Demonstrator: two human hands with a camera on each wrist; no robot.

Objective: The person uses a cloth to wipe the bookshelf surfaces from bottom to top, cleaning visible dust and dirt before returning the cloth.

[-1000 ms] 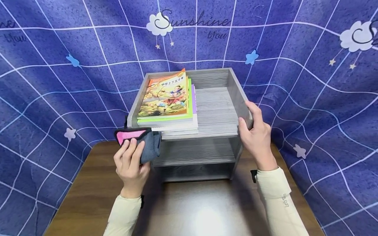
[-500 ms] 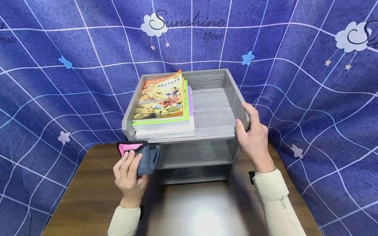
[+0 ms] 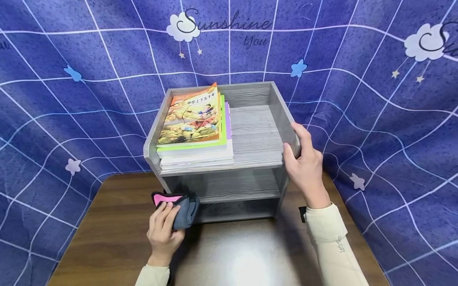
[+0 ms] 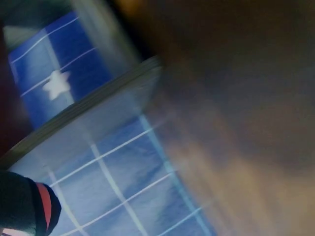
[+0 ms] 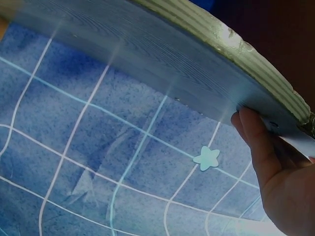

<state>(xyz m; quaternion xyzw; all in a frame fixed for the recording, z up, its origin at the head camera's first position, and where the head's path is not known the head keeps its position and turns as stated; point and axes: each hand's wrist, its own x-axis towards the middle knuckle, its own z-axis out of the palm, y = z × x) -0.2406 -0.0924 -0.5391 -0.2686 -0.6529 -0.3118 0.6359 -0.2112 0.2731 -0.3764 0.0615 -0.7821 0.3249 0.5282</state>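
My left hand (image 3: 164, 232) grips a folded grey cloth (image 3: 187, 212) with a pink, black-edged patch, low beside the left front of a grey wood-grain shelf (image 3: 254, 131). Part of the same cloth (image 4: 22, 204) shows at the lower left of the left wrist view. My right hand (image 3: 305, 167) holds the front end of the shelf's right side panel (image 3: 280, 107), thumb inside and fingers outside. In the right wrist view, fingers (image 5: 256, 135) lie against that panel's outer face. A stack of books (image 3: 193, 119) lies on the left of the top tier, an orange illustrated one uppermost.
The shelf stands on a brown wooden table (image 3: 107, 222), with two lower tiers (image 3: 229, 186) under the top one. A blue curtain (image 3: 118, 79) with white grid lines, clouds and stars surrounds the table at the back and sides.
My left hand has moved down with the cloth, from the shelf's upper left front corner to beside its lower tiers. The right hand keeps its hold; the whole view has shifted slightly.
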